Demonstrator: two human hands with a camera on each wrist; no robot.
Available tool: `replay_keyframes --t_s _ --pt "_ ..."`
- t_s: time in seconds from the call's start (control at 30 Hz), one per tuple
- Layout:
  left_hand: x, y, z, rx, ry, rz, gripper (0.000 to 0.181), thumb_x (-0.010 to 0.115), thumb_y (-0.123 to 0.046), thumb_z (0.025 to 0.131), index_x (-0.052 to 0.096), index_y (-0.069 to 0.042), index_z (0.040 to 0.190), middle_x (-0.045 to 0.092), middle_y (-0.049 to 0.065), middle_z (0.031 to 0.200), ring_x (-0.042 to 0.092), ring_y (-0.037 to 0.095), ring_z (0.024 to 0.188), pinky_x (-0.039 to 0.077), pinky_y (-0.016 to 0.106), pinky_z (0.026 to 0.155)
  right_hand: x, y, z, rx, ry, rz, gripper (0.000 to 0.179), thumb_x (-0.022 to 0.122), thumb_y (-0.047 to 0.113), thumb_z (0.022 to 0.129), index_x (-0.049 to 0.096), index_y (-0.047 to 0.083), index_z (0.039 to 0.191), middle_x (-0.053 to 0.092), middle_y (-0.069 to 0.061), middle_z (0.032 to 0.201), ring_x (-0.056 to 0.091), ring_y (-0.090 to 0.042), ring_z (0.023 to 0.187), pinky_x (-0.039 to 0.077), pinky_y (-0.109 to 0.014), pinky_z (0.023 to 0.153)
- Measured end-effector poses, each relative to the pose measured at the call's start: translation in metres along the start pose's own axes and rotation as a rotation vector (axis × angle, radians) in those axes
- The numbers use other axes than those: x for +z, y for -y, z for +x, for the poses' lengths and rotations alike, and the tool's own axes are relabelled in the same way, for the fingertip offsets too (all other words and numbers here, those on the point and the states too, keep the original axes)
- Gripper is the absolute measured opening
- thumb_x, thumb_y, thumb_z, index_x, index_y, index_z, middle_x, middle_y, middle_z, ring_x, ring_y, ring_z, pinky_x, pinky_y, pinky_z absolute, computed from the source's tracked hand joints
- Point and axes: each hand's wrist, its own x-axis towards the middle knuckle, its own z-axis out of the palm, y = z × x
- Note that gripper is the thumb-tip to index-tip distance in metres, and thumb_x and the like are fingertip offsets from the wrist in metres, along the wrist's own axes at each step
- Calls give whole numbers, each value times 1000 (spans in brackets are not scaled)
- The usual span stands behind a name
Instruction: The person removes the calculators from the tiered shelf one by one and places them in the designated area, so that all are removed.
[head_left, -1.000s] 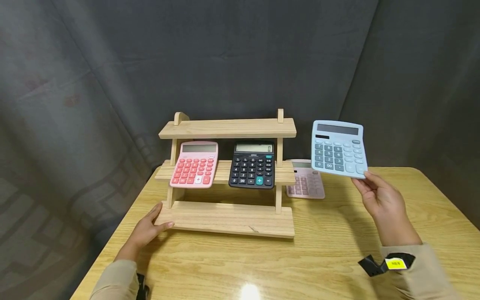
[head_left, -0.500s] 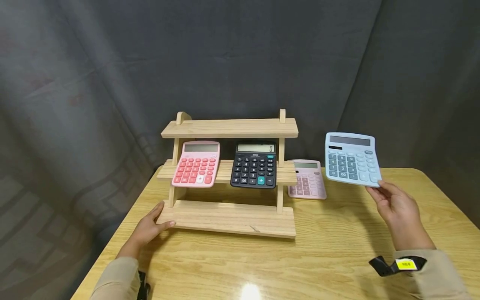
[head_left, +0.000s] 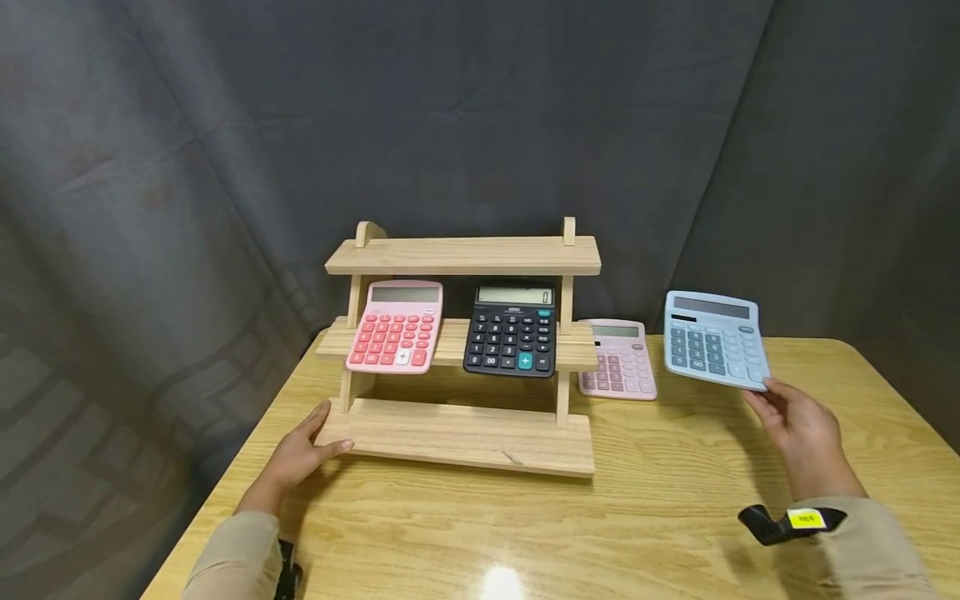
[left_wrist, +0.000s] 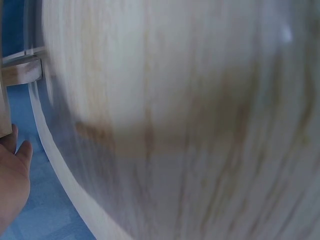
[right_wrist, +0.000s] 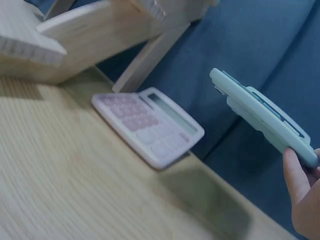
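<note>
My right hand (head_left: pixel 804 433) pinches a light blue calculator (head_left: pixel 714 340) by its lower right corner. In the right wrist view the blue calculator (right_wrist: pixel 265 112) is raised above the table, its shadow falling below. My left hand (head_left: pixel 296 457) grips the left end of the bottom board of a three-tier wooden rack (head_left: pixel 465 437). On the middle shelf lean a pink calculator (head_left: pixel 395 327) with coral keys and a black calculator (head_left: pixel 510 329) with a teal plus key. A pale pink calculator (head_left: pixel 618 360) lies on the table, partly hidden behind the rack's right side.
The wooden table (head_left: pixel 480 525) reaches back to a dark grey curtain (head_left: pixel 465 108). A top shelf (head_left: pixel 463 255) spans the rack above the two leaning calculators. The rack's right upright stands close to the pale pink calculator.
My right hand has carried the blue calculator down and to the right, away from the rack and closer to the table. My left hand stays on the bottom board.
</note>
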Motion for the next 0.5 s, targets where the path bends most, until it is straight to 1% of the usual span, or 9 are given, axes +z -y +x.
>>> replay_keyframes --t_s 0.03,0.1,0.2,0.3,0.4,0.5 --pt "0 0 0 -1 0 4 95 65 -42 72 11 2 137 10 21 140 8 38 126 13 51 98 5 -1 -6 -1 -27 -23 16 55 -13 77 62 -4 88 61 -16 89 58 -28 88 42 -41 80" --pt "0 -1 0 0 1 14 95 65 -43 72 11 2 137 10 22 140 8 39 126 13 52 98 18 -5 -21 15 -57 -33 10 54 -12 78 61 -6 80 61 -16 83 60 -28 81 44 -40 77" --pt "0 -1 1 0 -1 22 95 65 -43 72 11 2 137 11 22 140 8 39 126 13 52 98 38 -12 -44 34 -83 -43 13 51 -11 80 60 -6 72 60 -16 75 61 -28 74 46 -38 73" --pt "0 -1 1 -3 -4 23 95 65 -43 73 11 2 137 11 21 140 8 38 126 13 51 98 49 -17 -60 43 -85 -34 15 48 -11 82 58 -6 72 60 -17 73 61 -28 71 45 -37 75" --pt "0 -2 1 -3 -4 25 94 65 -42 73 12 2 137 11 21 140 8 38 126 13 50 98 51 -19 -65 43 -96 -42 15 49 -11 82 58 -6 71 59 -16 72 61 -26 71 44 -36 77" --pt "0 -3 0 -2 0 30 93 65 -41 73 12 3 137 11 22 140 8 38 126 13 50 98 46 -18 -61 54 -111 -49 17 49 -12 81 58 -6 68 59 -16 71 61 -25 70 45 -37 75"
